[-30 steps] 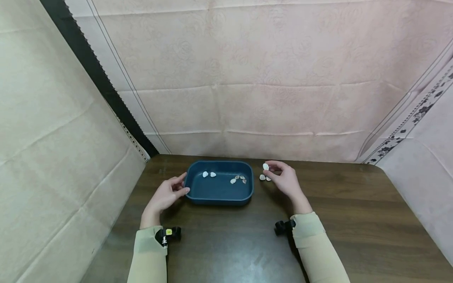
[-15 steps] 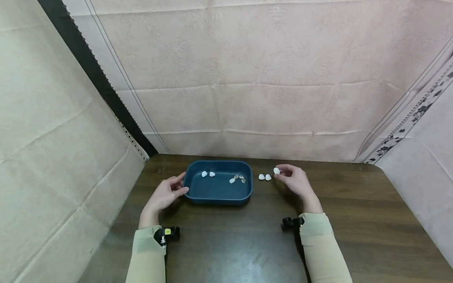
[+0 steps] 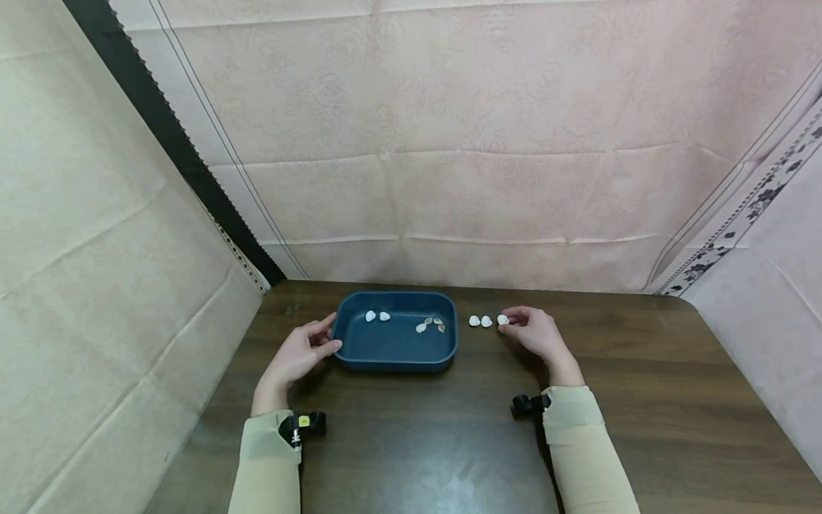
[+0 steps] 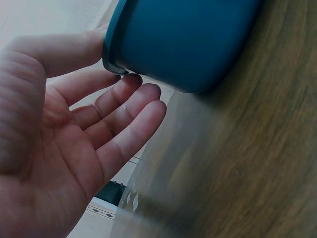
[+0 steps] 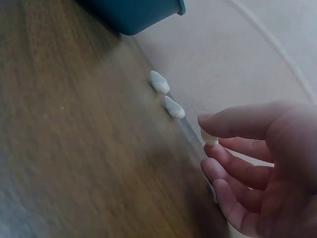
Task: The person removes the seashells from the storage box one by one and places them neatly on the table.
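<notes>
My right hand (image 3: 536, 334) pinches a white shell (image 3: 503, 320) between thumb and fingertips, low at the table, just right of two white shells (image 3: 474, 321) lying side by side. In the right wrist view, that pinched shell (image 5: 209, 138) is mostly covered by the thumb, and the two ribbed shells (image 5: 159, 82) lie beyond it. My left hand (image 3: 297, 360) holds the left end of a blue tray (image 3: 396, 366), thumb on the rim. Inside the tray are two white shells (image 3: 384, 316) at the left and several small shells (image 3: 421, 328) at the right.
The brown wooden table (image 3: 411, 442) ends at the back against a pale patterned cloth (image 3: 481, 178). More pale cloth (image 3: 115, 285) hangs at the left side, with a dark strip (image 3: 193, 157) along its edge. Another cloth stands at the right.
The right hand has moved right, away from above the two shells, and then down toward the table with its shell. The left hand still holds the tray.
</notes>
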### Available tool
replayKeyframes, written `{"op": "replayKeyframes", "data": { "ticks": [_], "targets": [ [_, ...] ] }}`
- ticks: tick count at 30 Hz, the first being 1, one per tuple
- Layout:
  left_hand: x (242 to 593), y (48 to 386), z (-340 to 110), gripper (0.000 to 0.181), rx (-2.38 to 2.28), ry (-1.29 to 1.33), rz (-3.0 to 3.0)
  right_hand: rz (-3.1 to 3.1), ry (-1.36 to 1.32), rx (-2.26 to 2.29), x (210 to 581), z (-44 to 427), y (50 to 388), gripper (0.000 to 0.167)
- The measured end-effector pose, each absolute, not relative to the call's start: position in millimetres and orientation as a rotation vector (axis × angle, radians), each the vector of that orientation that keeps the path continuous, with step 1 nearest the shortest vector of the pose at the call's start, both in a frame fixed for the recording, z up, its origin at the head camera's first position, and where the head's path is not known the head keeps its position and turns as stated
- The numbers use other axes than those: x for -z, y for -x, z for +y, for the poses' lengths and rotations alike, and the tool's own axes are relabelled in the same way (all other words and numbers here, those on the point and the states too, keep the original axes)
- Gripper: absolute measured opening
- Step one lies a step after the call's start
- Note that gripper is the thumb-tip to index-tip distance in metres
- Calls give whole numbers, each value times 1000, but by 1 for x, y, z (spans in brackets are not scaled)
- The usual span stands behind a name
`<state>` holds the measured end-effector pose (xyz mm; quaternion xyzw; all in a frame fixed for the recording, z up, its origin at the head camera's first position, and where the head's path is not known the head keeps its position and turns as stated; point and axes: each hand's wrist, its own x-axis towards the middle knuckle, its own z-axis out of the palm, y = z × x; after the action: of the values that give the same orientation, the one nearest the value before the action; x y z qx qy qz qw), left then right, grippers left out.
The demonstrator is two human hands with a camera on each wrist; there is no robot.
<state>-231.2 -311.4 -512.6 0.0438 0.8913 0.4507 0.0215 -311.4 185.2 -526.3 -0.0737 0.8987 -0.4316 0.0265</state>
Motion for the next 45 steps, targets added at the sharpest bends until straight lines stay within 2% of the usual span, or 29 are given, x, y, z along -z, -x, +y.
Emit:
{"op": "replayKeyframes", "data": {
  "ticks": [45],
  "targets": [
    [513,232,-311,66,-1430,-140,2754,2874,162,1221,533,168,309,32]
  ]
}}
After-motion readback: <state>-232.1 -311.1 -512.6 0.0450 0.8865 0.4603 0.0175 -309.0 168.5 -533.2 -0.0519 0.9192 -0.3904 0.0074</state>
